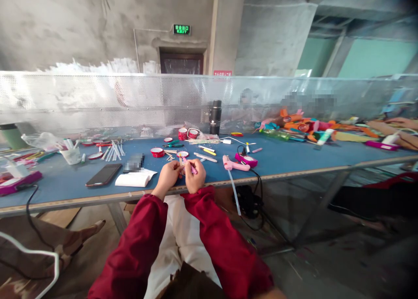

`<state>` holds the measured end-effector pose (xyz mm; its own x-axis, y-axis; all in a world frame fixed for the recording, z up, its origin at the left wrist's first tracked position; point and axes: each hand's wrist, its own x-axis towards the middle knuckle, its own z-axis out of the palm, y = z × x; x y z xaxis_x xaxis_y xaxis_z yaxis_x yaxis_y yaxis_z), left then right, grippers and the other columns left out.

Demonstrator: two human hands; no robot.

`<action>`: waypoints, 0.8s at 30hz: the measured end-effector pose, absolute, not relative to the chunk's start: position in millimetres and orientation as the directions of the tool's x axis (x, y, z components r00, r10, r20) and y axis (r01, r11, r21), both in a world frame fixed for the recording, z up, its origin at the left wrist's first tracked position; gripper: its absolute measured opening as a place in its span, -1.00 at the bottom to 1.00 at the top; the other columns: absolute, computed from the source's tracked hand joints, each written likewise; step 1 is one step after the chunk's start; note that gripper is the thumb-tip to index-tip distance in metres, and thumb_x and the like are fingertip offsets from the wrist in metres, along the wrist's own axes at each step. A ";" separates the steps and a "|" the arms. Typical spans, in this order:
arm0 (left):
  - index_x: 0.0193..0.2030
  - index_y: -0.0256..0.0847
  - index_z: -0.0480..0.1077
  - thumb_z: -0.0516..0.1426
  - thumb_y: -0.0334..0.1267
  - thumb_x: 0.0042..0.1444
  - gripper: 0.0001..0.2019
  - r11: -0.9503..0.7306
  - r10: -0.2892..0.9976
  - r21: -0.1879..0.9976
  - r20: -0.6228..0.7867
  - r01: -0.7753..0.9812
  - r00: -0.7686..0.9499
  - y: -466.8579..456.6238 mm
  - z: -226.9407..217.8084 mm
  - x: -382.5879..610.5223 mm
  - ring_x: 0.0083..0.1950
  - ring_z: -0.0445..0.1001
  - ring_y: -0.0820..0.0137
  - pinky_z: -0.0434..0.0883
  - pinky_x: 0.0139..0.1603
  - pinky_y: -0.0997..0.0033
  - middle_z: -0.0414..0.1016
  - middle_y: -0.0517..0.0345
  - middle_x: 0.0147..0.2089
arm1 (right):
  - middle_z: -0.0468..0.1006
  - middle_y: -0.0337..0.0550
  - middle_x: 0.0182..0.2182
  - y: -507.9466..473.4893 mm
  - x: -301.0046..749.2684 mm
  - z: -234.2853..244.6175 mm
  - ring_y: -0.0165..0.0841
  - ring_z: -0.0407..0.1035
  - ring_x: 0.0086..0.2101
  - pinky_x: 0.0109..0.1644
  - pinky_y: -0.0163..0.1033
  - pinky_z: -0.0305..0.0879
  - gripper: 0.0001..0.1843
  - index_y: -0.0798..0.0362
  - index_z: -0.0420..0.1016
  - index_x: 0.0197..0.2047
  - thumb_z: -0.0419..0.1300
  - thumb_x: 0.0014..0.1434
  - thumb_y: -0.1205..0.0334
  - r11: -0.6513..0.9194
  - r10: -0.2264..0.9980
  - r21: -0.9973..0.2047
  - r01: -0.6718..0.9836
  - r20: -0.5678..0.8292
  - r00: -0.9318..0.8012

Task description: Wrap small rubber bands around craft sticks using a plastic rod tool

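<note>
Close together at the table's front edge, both my hands are closed at their fingertips. My right hand (197, 176) grips a small pink-purple piece (193, 169), stubby like a marker; its exact kind is unclear. Pinched beside it, my left hand (169, 175) has something small and pale at its fingers that I cannot make out. A round red-rimmed tape roll (183, 154) lies just beyond the fingertips. Short wooden sticks (170, 156) and a stack of red-rimmed rolls (157, 152) are to the left of it. A pink hot glue gun (235, 164) rests to the right, its clear glue stick hanging over the edge.
Left of my hands are a folded white paper (132, 179), a phone (103, 175) and a white cup of pens (70, 154). Pliers (174, 144) and a black thermos (215, 117) stand farther back. A purple power strip (246, 159) sits right; another person's arms (396, 131) reach in at far right.
</note>
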<state>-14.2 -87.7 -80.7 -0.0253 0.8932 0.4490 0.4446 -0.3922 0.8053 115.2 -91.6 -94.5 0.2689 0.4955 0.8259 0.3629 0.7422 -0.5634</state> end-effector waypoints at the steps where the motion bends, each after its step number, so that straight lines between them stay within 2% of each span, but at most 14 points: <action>1: -0.45 -0.14 0.35 0.17 -0.13 0.19 -0.78 -0.393 0.893 0.807 0.449 0.441 -0.026 -87.7 -80.8 -14.3 -0.50 0.43 0.37 0.25 -0.39 0.42 0.44 0.25 -0.57 | 0.61 -0.16 -0.37 -91.7 115.3 -94.5 -0.31 0.46 -0.34 -0.20 -0.23 0.36 -0.76 -0.02 0.49 -0.25 0.12 0.42 0.08 0.743 0.496 -0.564 0.362 0.826 0.269; 19: -0.44 -0.13 0.34 0.15 -0.18 0.17 -0.82 -0.395 0.892 0.807 0.451 0.439 -0.027 -86.9 -81.4 -14.1 -0.49 0.43 0.37 0.27 -0.38 0.42 0.46 0.24 -0.54 | 0.63 -0.16 -0.35 -91.4 115.2 -94.8 -0.29 0.48 -0.31 -0.14 -0.20 0.37 -0.78 -0.04 0.50 -0.27 0.15 0.38 0.09 0.752 0.478 -0.531 0.391 0.847 0.232; 24: -0.45 -0.13 0.34 0.16 -0.15 0.17 -0.80 -0.390 0.893 0.808 0.448 0.442 -0.032 -87.9 -80.5 -13.8 -0.50 0.42 0.37 0.25 -0.39 0.42 0.44 0.26 -0.58 | 0.61 -0.16 -0.38 -91.4 114.6 -95.0 -0.30 0.45 -0.34 -0.19 -0.21 0.35 -0.78 -0.03 0.49 -0.27 0.13 0.40 0.11 0.738 0.482 -0.548 0.394 0.836 0.261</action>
<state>-13.8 -87.9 -80.5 -0.0320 0.8933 0.4483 0.4415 -0.3898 0.8082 114.6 -91.4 -95.0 0.2607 0.4823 0.8363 0.3942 0.7376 -0.5482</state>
